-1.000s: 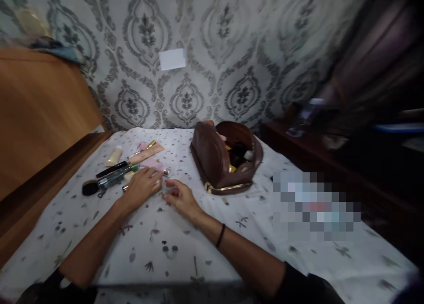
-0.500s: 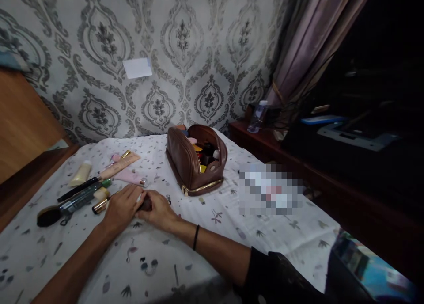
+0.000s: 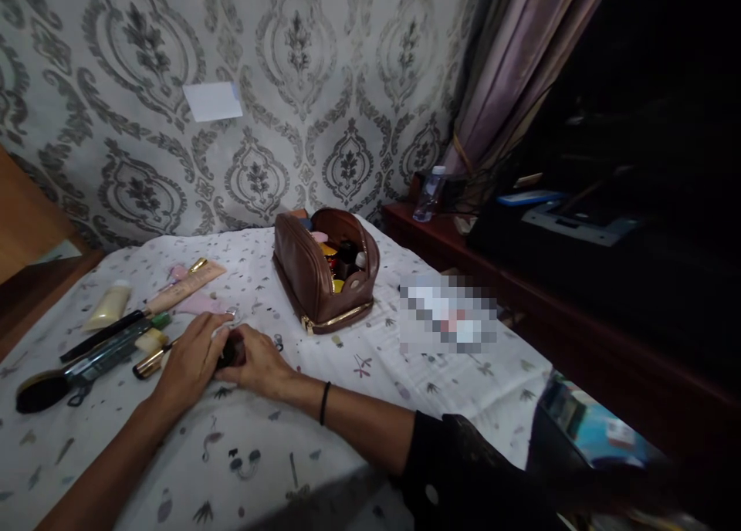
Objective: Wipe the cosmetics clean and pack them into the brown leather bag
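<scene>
Left of the brown bag [image 3: 327,272] and nearer the viewer, the right hand [image 3: 263,363] grasps a small dark item [image 3: 232,349], long axis unclear, while the farther left hand [image 3: 186,361] meets it, its grip indiscernible.

I count two hands of mine, the left [image 3: 188,361] and the right [image 3: 263,363], with one dark object [image 3: 232,349] in my grip, and one black wristband [image 3: 325,404]. I see three tubes: one cream [image 3: 109,306], one peach [image 3: 184,287], one pink [image 3: 198,304]. There is one large brush [image 3: 43,392], one brown bag [image 3: 324,276], one clear bottle [image 3: 429,195] and one white card [image 3: 213,102].
</scene>
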`<move>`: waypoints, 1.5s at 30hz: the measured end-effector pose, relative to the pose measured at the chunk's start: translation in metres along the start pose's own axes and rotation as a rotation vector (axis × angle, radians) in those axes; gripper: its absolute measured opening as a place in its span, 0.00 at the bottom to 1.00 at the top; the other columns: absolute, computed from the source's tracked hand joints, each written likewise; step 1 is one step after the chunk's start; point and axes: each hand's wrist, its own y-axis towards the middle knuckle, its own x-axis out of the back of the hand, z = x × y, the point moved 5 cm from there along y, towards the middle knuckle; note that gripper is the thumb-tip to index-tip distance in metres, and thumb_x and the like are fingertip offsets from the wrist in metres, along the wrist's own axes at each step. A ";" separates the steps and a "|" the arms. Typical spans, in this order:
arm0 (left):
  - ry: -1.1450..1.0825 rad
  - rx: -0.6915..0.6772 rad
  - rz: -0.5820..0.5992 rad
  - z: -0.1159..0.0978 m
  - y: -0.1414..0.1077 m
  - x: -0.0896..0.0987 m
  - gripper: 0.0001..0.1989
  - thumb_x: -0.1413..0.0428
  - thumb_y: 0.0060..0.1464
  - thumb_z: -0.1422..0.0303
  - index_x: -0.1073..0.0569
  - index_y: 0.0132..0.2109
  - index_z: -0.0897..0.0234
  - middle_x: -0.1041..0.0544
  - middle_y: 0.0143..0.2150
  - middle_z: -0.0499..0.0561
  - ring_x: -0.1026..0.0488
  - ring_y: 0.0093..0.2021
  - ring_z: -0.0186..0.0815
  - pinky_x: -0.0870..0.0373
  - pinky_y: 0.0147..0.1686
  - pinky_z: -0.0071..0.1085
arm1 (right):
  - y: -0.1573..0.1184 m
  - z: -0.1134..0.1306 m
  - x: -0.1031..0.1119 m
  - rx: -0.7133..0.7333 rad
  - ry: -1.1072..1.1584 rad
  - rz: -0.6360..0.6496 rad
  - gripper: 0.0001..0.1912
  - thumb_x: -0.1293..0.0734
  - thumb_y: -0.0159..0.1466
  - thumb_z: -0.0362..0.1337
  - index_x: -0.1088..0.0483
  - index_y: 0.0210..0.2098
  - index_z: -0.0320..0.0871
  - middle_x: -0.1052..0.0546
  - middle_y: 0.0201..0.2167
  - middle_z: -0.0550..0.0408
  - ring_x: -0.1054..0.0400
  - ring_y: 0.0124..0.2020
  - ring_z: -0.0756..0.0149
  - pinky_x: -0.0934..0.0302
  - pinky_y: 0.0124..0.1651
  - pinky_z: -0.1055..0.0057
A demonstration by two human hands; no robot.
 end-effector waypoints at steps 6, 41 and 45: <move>-0.018 -0.086 -0.041 -0.005 -0.001 0.001 0.20 0.59 0.66 0.59 0.26 0.51 0.60 0.25 0.45 0.55 0.27 0.47 0.43 0.29 0.48 0.39 | 0.005 0.000 -0.002 0.069 -0.150 0.025 0.19 0.22 0.48 0.43 0.28 0.33 0.41 0.30 0.30 0.58 0.36 0.33 0.66 0.40 0.36 0.72; -0.439 0.233 -0.093 0.007 0.005 0.006 0.21 0.55 0.65 0.57 0.29 0.56 0.66 0.24 0.52 0.57 0.27 0.52 0.42 0.32 0.53 0.39 | 0.007 -0.016 0.011 -0.156 0.927 -0.005 0.30 0.21 0.46 0.39 0.28 0.47 0.44 0.25 0.37 0.57 0.32 0.20 0.76 0.38 0.23 0.76; -0.435 0.149 -0.114 0.001 0.005 0.009 0.17 0.52 0.65 0.61 0.29 0.55 0.64 0.25 0.52 0.56 0.28 0.52 0.42 0.33 0.53 0.38 | 0.007 -0.017 0.012 -0.131 0.909 -0.022 0.26 0.21 0.46 0.40 0.30 0.43 0.45 0.28 0.38 0.58 0.29 0.22 0.74 0.36 0.24 0.74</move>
